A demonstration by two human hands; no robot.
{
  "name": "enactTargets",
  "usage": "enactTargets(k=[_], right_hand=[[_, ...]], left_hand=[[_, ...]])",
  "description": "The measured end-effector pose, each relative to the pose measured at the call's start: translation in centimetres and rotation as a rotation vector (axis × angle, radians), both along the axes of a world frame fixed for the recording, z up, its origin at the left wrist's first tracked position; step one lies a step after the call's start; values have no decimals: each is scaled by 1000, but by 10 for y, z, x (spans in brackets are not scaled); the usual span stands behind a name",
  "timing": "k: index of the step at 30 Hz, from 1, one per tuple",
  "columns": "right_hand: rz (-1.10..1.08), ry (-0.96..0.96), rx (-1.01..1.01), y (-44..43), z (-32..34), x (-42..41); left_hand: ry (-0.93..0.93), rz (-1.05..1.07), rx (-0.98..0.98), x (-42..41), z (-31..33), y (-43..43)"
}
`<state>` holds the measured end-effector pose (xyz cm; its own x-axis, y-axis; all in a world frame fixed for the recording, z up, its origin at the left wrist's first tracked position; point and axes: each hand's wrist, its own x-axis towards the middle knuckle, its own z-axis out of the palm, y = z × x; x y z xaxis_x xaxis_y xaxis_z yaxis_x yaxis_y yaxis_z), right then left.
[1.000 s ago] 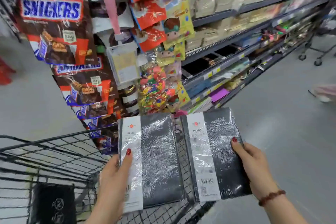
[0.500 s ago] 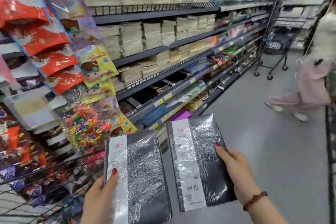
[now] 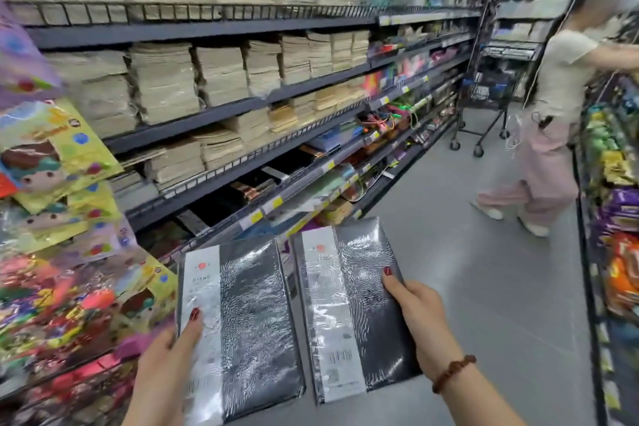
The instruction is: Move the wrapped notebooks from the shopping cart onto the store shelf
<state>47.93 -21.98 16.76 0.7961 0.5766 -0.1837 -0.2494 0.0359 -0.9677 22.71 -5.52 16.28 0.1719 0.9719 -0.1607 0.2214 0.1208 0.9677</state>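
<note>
**Two wrapped notebooks held in the aisle beside the shelving**

Head view: The left hand point(image 3: 166, 367) is gripping the left notebook point(image 3: 252, 328) at its lower left edge. Its fingers point(image 3: 192, 328) are pinching the pack, with the thumb lying on the white paper band and the rest hidden beneath. The right hand point(image 3: 418, 318) is holding the right notebook point(image 3: 359, 304) by its right edge. Its fingers point(image 3: 392, 284) are pinching the dark cover, thumb on top, the others out of sight underneath. A bead bracelet point(image 3: 453, 372) is sitting on that wrist.

Both notebooks are hanging in the air side by side, just apart, faces up and tilted slightly. Their glossy wrapping is catching the light. They are hovering over the grey floor point(image 3: 484, 287), near the lower tiers of the store shelf point(image 3: 221, 116) but not touching it.

The shelf is running along the left and is carrying beige paper stacks point(image 3: 162, 83) on its upper tiers, with coloured stationery further down the row. Hanging candy bags point(image 3: 52, 156) are crowding the left edge. Down the aisle, another person point(image 3: 553, 107) is reaching towards the opposite rack, with a far cart point(image 3: 487, 97) standing just beside them.
</note>
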Motion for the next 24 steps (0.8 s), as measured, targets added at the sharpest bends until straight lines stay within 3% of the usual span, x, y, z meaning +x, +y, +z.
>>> enactTargets(k=[7, 14, 24], right_hand=[[47, 7, -66, 71, -1, 87], [154, 10, -148, 140, -22, 153], [478, -39, -188, 278, -48, 223]], left_hand=[[10, 39, 10, 92, 9, 47], [56, 75, -37, 131, 3, 101], [0, 464, -112, 170, -9, 127]])
